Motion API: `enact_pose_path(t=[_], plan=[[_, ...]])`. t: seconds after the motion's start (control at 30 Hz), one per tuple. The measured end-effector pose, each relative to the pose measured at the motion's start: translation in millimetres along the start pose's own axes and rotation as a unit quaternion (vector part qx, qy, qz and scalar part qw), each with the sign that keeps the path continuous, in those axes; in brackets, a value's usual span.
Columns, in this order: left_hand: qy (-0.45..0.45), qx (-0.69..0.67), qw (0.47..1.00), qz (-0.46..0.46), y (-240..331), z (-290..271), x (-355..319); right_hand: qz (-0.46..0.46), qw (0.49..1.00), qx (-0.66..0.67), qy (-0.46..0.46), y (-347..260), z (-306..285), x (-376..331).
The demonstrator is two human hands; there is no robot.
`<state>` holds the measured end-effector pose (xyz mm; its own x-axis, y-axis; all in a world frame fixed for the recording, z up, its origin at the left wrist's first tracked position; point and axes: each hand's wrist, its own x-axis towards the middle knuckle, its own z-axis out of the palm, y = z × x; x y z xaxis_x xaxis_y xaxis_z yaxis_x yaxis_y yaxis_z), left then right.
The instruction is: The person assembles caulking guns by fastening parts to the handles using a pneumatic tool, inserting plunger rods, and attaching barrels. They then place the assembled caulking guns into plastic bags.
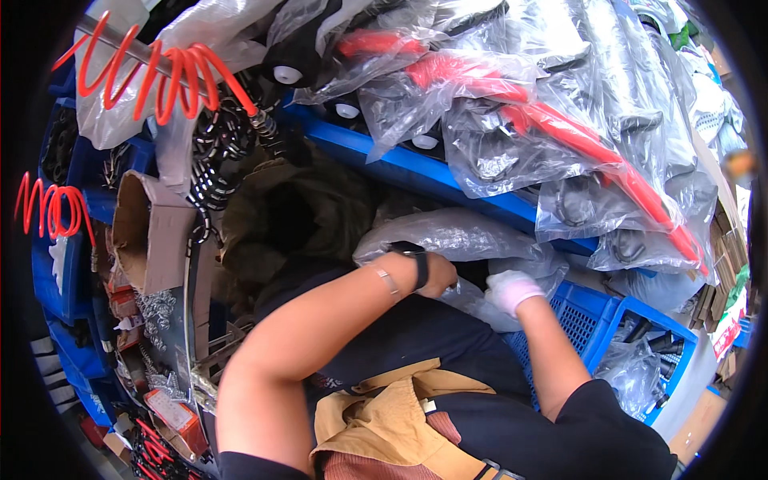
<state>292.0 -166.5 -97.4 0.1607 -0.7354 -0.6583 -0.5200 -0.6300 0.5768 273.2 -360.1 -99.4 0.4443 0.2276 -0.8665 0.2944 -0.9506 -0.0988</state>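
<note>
Reaching forward, your bare left hand [438, 274] and white-gloved right hand [512, 290] both close on a crinkled clear plastic bag [456, 237] beside the blue mesh crate [588, 316]; beyond, glossy bagged red-handled tools [560, 128] crowd the blue shelf [416, 168] edge.

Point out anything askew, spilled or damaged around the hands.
Clear plastic bags of red-handled tools are heaped unevenly and sag over the blue shelf edge. The right hand wears a white glove; the left hand is bare. No spill or damage shows.
</note>
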Motion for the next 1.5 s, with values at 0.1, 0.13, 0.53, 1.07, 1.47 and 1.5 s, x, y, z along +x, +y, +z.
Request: enact_pose_path(t=[0.1, 0.13, 0.53, 1.07, 1.47, 1.5], plan=[[0.17, -0.056, 0.959, -0.219, -6, 3, 42, -0.108, 0.936, -0.074, 0.328, 18, 57, 38], [0.212, -0.02, 0.913, -0.347, -1, 0, 48, -0.11, 0.937, -0.072, 0.323, 26, 63, 47], [0.411, -0.322, 0.776, -0.353, -98, 46, 68, -0.054, 0.903, 0.002, 0.425, 37, 92, 139], [0.407, 0.05, 0.895, -0.178, -11, 41, 45, -0.277, 0.648, 0.706, 0.073, 47, 54, 111], [0.18, -0.318, 0.918, -0.155, -96, 29, 50, 0.019, 0.898, 0.43, 0.092, 54, 79, 79], [0.216, -0.288, 0.916, -0.178, -87, 22, 61, 0.034, 0.896, 0.432, 0.096, 109, 122, 116]])
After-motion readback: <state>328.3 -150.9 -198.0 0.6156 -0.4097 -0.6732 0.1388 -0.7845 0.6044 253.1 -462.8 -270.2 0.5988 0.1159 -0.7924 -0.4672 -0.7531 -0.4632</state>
